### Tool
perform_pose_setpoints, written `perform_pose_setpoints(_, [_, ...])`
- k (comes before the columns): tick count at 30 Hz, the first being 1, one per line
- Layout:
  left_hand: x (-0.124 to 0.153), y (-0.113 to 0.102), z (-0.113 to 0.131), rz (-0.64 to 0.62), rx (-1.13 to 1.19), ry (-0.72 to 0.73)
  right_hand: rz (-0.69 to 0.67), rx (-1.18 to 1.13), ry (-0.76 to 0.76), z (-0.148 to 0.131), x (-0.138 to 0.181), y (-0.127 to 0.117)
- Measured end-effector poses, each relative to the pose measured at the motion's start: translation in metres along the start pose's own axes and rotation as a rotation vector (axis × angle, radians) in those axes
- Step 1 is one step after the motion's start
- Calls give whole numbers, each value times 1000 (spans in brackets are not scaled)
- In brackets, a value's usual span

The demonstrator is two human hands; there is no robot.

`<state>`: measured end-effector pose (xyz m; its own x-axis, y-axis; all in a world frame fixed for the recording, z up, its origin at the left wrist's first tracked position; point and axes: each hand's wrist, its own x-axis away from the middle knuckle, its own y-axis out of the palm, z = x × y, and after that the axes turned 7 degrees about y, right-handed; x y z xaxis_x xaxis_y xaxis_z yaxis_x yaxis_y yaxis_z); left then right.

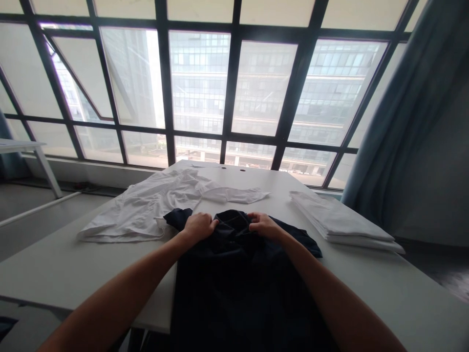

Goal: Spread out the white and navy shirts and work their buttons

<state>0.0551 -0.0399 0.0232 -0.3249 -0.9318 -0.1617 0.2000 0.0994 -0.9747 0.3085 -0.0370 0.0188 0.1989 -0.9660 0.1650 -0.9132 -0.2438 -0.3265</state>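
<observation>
A dark navy shirt (242, 274) lies spread in front of me on the white table, its lower part reaching down toward my body. My left hand (200, 227) grips the shirt to the left of its collar (232, 220), fingers closed on the cloth. On the collar's right side, my right hand (264, 226) pinches the fabric between thumb and fingers. Short sleeves stick out past both hands. Behind and to the left, a rumpled white shirt (154, 200) is laid out loosely.
A stack of folded white cloth (340, 220) rests at the right on the white table (274, 183). Tall framed windows (264, 88) stand beyond the table. A blue-grey curtain (392, 112) hangs at the right. Another white table (22, 145) is at the far left.
</observation>
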Motion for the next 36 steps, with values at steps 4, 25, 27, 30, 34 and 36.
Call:
perform_pose_setpoints(4, [-6,2,-17,-93,17,-105,-120,74,-174,-4,13,-8])
perform_pose_setpoints(25, [-11,10,-4,64,474,134,-199,307,-513,-33,45,12])
perform_pose_setpoints(27, [-9,7,-3,69,574,155,-182,351,-477,-35,49,12])
perform_pose_setpoints(30, [-5,6,1,118,773,156,-124,377,-406,-33,48,13])
perform_pose_setpoints(34, [-2,7,7,191,835,159,-9,438,-376,-26,41,18])
perform_pose_setpoints(36, [-2,6,6,236,797,151,20,443,-369,-22,37,19])
